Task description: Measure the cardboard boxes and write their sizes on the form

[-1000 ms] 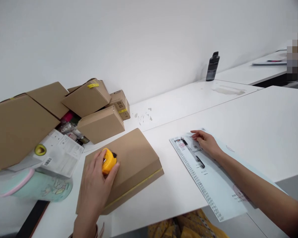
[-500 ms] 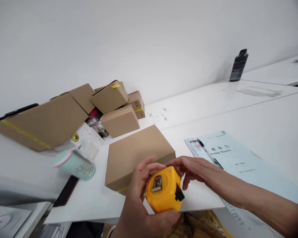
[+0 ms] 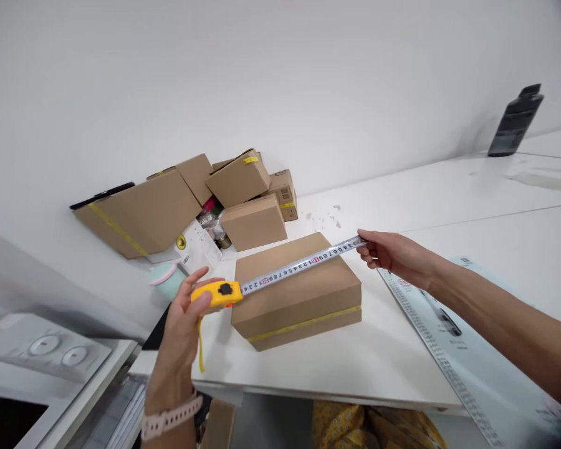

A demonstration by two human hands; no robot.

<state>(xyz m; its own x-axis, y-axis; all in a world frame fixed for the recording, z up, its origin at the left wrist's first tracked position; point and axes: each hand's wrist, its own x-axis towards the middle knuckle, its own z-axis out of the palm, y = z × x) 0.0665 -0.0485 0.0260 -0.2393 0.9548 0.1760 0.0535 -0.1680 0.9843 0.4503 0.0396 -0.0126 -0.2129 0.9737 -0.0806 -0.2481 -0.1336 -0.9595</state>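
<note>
My left hand (image 3: 187, 312) grips the yellow case of a tape measure (image 3: 217, 294), off the left end of a cardboard box (image 3: 303, 299). A yellow strap hangs from the case. The silver blade (image 3: 299, 267) is drawn out and runs slantwise over the top of the box. At its far end, beyond the box's right side, my right hand (image 3: 386, 249) pinches the tip. Whether the blade touches the cardboard I cannot tell. Yellow tape runs along the front of this box.
Several cardboard boxes (image 3: 255, 221) are stacked by the wall. A mint cup (image 3: 166, 280) stands left, partly hidden by my hand. A pale blue report (image 3: 500, 349), a pen (image 3: 450, 321) and a ruler-like printed strip (image 3: 430, 349) lie right. A dark bottle (image 3: 517, 121) stands behind.
The blade has been pulled out of the case. My left hand has moved left with the case, my right hand right and up with the tip. The view has shifted.
</note>
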